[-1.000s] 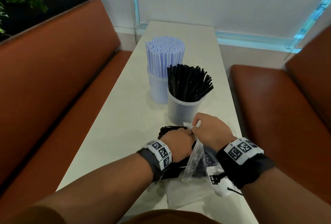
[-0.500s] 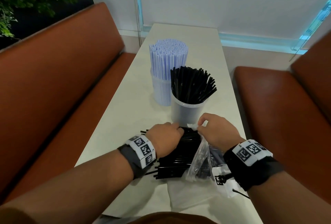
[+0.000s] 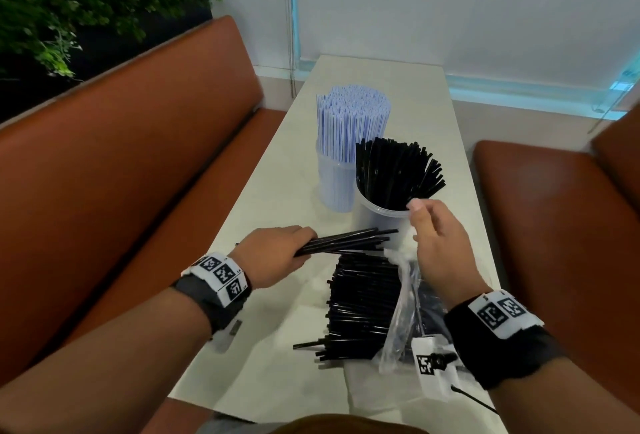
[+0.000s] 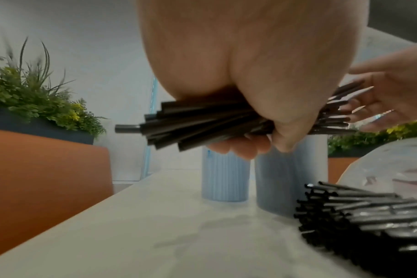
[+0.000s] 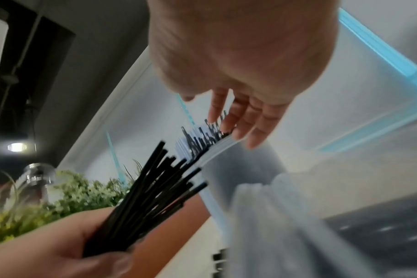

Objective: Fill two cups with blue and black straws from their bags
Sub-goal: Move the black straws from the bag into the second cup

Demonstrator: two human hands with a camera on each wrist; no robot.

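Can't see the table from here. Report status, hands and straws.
Left hand grips bundle of thin black plastic straws. Right hand open, empty, by clear plastic cup of black straws. Nothing blocking it.

No text can be read; the wrist bands [image 3: 221, 272] carry only black-and-white square code patterns.

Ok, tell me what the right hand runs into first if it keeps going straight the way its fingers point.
Most likely the fanned black straws standing in the near cup. The right hand is open, fingertips close to their tops; whether they already touch is unclear.
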